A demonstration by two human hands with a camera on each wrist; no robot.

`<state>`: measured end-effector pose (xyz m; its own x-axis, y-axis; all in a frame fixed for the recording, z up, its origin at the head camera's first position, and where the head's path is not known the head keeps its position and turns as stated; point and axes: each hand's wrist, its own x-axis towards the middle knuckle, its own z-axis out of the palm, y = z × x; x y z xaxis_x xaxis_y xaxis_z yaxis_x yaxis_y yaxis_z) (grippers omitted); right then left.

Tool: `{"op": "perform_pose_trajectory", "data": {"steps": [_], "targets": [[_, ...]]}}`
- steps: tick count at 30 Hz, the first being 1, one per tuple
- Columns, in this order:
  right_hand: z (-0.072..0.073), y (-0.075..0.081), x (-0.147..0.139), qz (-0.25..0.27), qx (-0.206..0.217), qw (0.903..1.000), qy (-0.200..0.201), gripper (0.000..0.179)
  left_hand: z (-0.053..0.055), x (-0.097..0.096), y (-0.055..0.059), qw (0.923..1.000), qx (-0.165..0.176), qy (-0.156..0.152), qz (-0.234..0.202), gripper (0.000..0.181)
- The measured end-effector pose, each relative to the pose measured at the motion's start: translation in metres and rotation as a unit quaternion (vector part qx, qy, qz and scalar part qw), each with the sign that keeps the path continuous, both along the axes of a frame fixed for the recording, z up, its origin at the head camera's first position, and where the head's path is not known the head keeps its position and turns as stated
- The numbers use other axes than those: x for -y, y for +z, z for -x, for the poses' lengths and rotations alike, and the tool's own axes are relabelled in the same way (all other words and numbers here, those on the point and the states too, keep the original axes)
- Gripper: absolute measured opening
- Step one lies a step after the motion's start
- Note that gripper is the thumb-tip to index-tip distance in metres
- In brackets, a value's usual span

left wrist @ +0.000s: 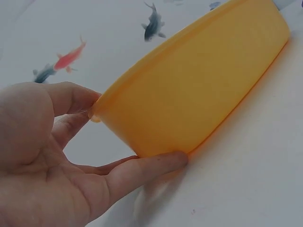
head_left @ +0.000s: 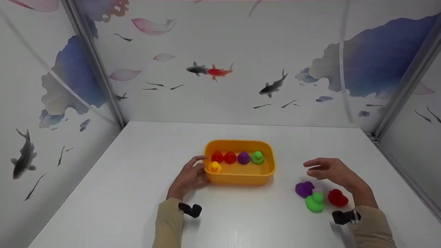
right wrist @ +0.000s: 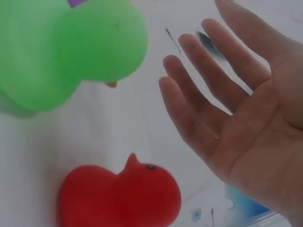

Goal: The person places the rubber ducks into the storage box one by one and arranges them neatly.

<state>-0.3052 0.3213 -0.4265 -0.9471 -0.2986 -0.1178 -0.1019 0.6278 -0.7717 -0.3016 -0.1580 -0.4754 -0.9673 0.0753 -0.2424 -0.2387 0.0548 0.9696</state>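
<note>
My left hand (head_left: pixel 188 175) holds the left end of a yellow plastic bin (head_left: pixel 243 179). In the left wrist view, its fingers (left wrist: pixel 80 98) meet the rim while the thumb lies low along the bin's wall. Inside stand two red toy ducks (head_left: pixel 230 157), a purple one (head_left: pixel 243 158), a green one (head_left: pixel 257 157) and a yellow one (head_left: pixel 215 167). Over the table at the right hovers my right hand (head_left: pixel 330 171), empty, fingers extended and apart. Close below it lie a purple duck (head_left: pixel 304 189), a green duck (head_left: pixel 315 202) and a red duck (head_left: pixel 338 198).
The white table (head_left: pixel 137 206) is enclosed by a back wall (head_left: pixel 220 103) and side walls printed with fish, petals and blue shapes. Metal posts (head_left: pixel 100 69) stand at the back corners. A small black camera is strapped to each wrist.
</note>
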Motion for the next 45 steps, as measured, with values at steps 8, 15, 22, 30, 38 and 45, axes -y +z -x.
{"op": "perform_pose_trajectory", "data": {"steps": [8, 15, 22, 30, 38, 45], "targets": [[0.003, -0.011, -0.009, -0.028, -0.002, 0.9984, 0.049, 0.058, -0.001, 0.003, -0.001, 0.9999, 0.011, 0.0, -0.001, 0.036], [0.003, -0.02, -0.012, -0.009, 0.03, 0.9938, 0.107, 0.058, -0.002, 0.002, -0.002, 0.9998, 0.016, 0.002, -0.009, 0.039], [0.003, -0.024, -0.011, -0.033, 0.021, 0.9897, 0.138, 0.051, -0.002, 0.003, -0.004, 0.9999, 0.011, 0.0, -0.01, 0.04], [0.004, -0.024, -0.012, -0.032, 0.032, 0.9895, 0.137, 0.05, 0.001, 0.002, -0.001, 0.9995, 0.01, 0.002, -0.031, 0.038], [0.004, -0.023, -0.012, -0.058, 0.025, 0.9899, 0.127, 0.047, 0.001, 0.002, 0.0, 0.9996, 0.003, 0.0, -0.028, 0.038], [0.004, -0.023, -0.01, -0.055, 0.032, 0.9894, 0.13, 0.045, 0.001, 0.001, 0.0, 0.9995, 0.007, 0.002, -0.032, 0.039]]}}
